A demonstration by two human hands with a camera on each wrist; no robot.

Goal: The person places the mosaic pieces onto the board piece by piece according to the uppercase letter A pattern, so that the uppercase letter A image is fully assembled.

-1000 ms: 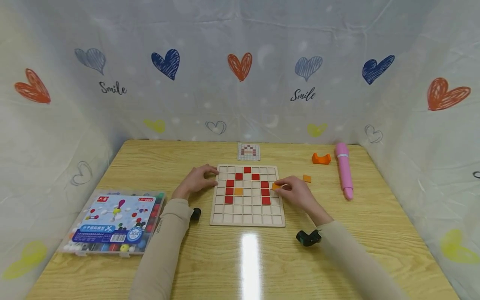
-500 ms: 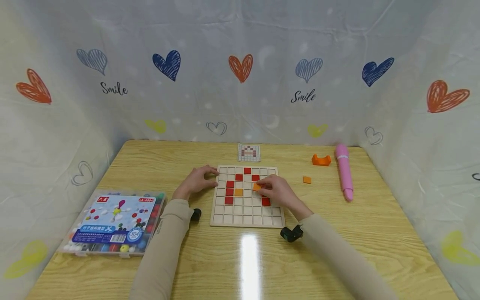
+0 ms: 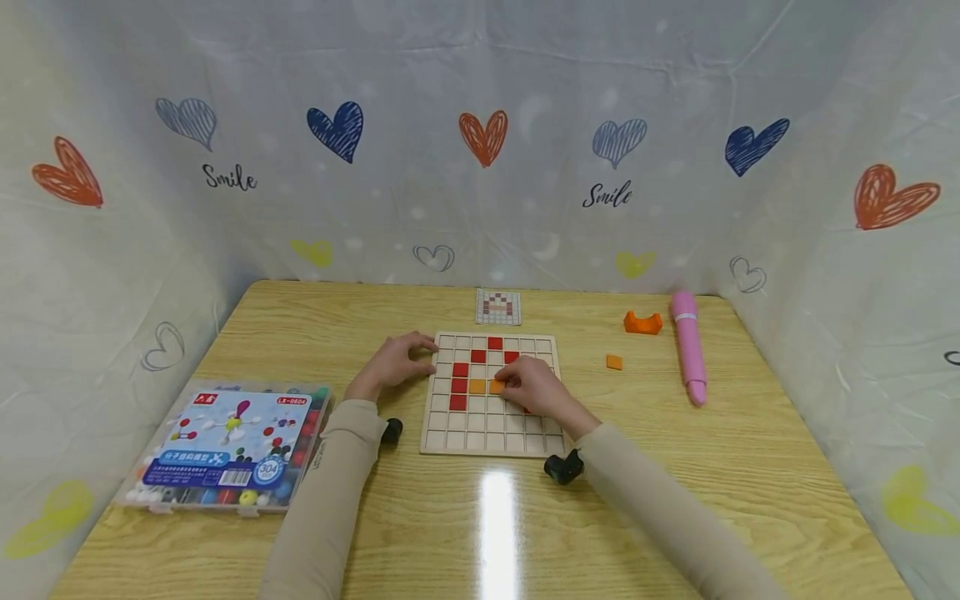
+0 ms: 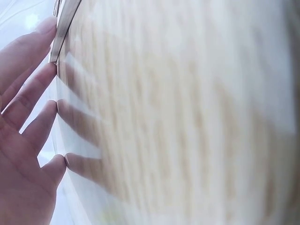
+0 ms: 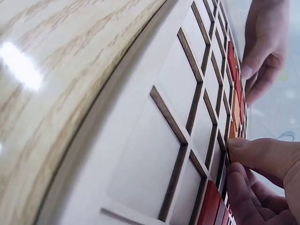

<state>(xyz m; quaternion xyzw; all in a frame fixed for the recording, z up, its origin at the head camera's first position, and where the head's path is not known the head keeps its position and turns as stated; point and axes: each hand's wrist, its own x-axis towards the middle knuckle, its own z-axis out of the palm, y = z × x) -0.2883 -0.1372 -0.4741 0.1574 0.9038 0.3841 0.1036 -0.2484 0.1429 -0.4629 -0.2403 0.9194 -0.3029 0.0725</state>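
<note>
A wooden grid board (image 3: 465, 442) lies mid-table, with several red tiles (image 3: 458, 386) in its cells forming a peaked outline. One orange tile (image 3: 477, 387) sits inside the left side of that outline. My right hand (image 3: 536, 387) pinches another orange tile (image 3: 495, 387) between thumb and fingertips, at the cell just right of the first; it covers some red tiles in the head view. At the board's left edge rests my left hand (image 3: 393, 362), fingertips touching the rim and the tabletop. The left wrist view shows the fingers (image 4: 40, 122) extended and spread.
Behind the board lies a small pattern card (image 3: 498, 307). To the right are a loose orange tile (image 3: 614, 362), an orange cradle-shaped piece (image 3: 642, 323) and a pink pen-like stick (image 3: 688, 346). A clear box of molecule-model parts (image 3: 225, 446) stands at the left.
My right hand has carried the orange tile leftward from the board's right edge to the cell beside the first orange tile. The left hand has stayed put.
</note>
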